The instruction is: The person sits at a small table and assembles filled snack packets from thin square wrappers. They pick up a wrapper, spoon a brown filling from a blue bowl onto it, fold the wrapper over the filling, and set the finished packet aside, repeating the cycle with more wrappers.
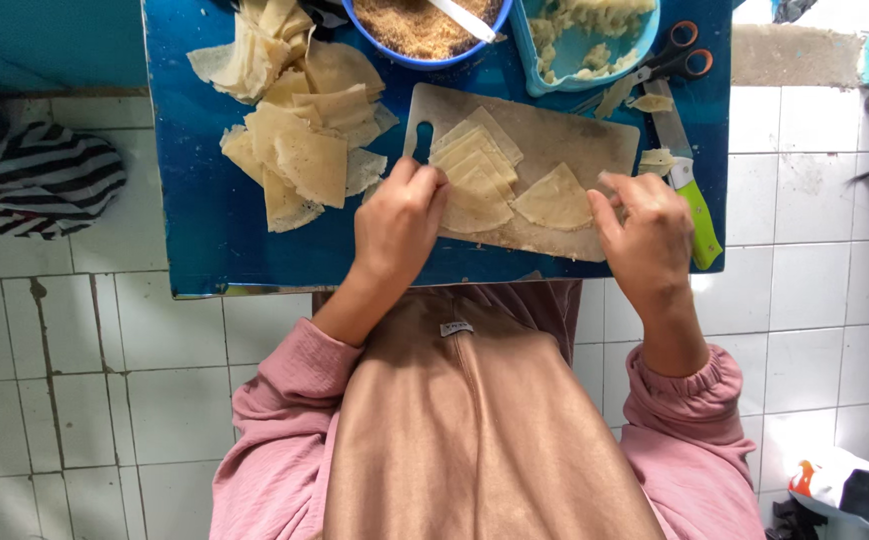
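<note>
- We are looking down at a blue worktop point(205, 230) with a wooden cutting board point(575, 135) lying on it.
- Our left hand point(400, 225) is pressing its fingertips on the near left end of the board, right beside a stack of thin dough pieces point(477, 175). Its grip is loosely curled and not closing around anything.
- Our right hand point(645, 235) is touching the right edge of a single triangle wrapper point(553, 198) with its fingertips. We cannot tell if it is pinching the wrapper or just resting on it.
- The triangle wrapper is lying at about 10 o'clock from our right hand and at 3 o'clock from our left hand, so the right hand is the nearer one.
- Its wide, rounded side is facing 6 o'clock, towards us, and its tip is pointing to 12 o'clock.
- A green-handled knife point(690, 190) is lying at 1 o'clock from our right hand, near it, with nobody holding it.
</note>
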